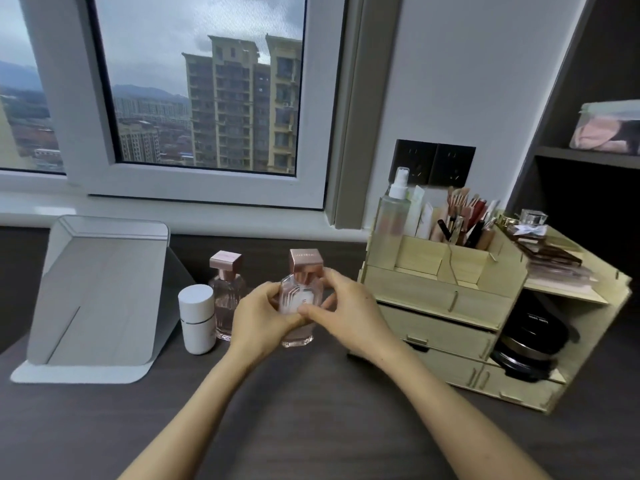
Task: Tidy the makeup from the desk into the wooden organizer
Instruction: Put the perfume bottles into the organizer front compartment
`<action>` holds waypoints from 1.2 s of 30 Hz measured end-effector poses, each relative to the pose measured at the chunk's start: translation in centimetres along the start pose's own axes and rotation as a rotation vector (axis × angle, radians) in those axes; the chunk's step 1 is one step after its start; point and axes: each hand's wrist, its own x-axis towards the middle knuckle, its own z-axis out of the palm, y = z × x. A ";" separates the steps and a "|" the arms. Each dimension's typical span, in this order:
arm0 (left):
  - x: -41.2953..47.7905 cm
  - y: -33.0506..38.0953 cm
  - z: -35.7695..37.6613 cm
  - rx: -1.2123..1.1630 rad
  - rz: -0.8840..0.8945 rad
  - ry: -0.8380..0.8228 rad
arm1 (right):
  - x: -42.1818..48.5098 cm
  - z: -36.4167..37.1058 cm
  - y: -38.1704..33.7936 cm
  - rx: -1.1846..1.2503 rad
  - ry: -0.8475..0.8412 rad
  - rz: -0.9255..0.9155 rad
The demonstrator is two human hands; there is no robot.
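I have a clear faceted glass perfume bottle with pale pink liquid and a square rose-gold cap (302, 299) between both hands, upright, its base at or just above the dark wood-grain desk (311, 427); I cannot tell whether it touches. My left hand (261, 317) curls round the bottle's left side, fingers partly closed, thumb across the front. My right hand (343, 306) closes on the right side, thumb pressed to the lower front and fingertips up near the shoulder under the cap. The round pale label on the front and the embossed line on the cap are too blurred to read.

Just left of my left hand stands a second pink glass perfume bottle with a rose-gold cap (227, 296), and touching or nearly touching it further left, a small white cylindrical container (197, 318). Further left again, a white folding stand (100, 299) leans back on the desk.

To the right of my right hand sits the light wooden organizer with drawers (446, 306). Its top compartments hold a tall frosted spray bottle with a white pump (393, 213), makeup brushes and pencils (464, 216). On its right upper shelf lie brown palettes (550, 254) and a small clear bottle (533, 220). The open lower right compartment holds black round compacts (533, 341); their lettering is unreadable.
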 end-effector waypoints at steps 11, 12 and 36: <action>4.7 13.7 1.4 -0.113 0.327 -0.208 | 1.3 -15.5 0.2 0.155 0.305 -0.005; 5.3 13.8 2.1 -0.094 0.307 -0.168 | 1.8 -16.6 1.1 0.148 0.336 0.022; 6.1 8.9 2.2 0.048 0.189 -0.094 | 7.7 -15.9 8.2 0.051 0.061 0.283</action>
